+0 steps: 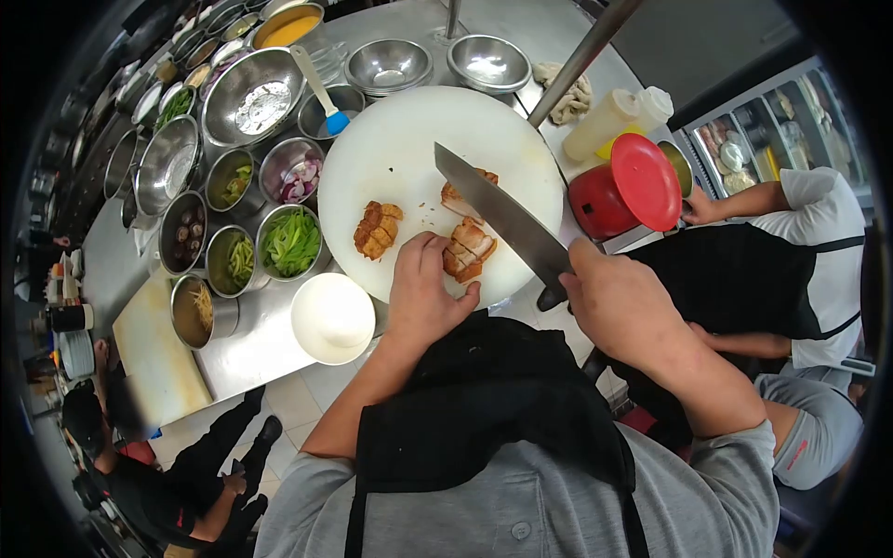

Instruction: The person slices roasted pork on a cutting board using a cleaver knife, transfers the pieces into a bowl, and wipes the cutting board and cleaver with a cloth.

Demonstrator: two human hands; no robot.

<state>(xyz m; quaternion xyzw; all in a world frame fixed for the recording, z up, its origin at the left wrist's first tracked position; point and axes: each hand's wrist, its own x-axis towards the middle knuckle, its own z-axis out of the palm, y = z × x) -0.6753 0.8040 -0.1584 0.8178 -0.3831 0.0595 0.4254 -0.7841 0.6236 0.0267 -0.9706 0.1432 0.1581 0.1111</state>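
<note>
My right hand (623, 302) is wrapped around the handle of a cleaver (502, 209). Its broad blade slants up and left over a round white cutting board (372, 158). My left hand (423, 293) curls around the near-left side of a sliced piece of crispy roast pork (468, 251), thumb at its lower edge and fingertips against its left. A second sliced piece of pork (377, 230) sits farther left on the board. Another pork piece (456, 203) is partly hidden behind the blade. Small crumbs dot the board.
A white bowl (333, 318) stands left of the board. Metal containers hold sliced greens (291, 244) and red onion (299, 179). Steel bowls (388, 65) line the back. A red container (595, 200) and squeeze bottles (603, 123) are at right. A co-worker in a black apron (744, 284) stands close.
</note>
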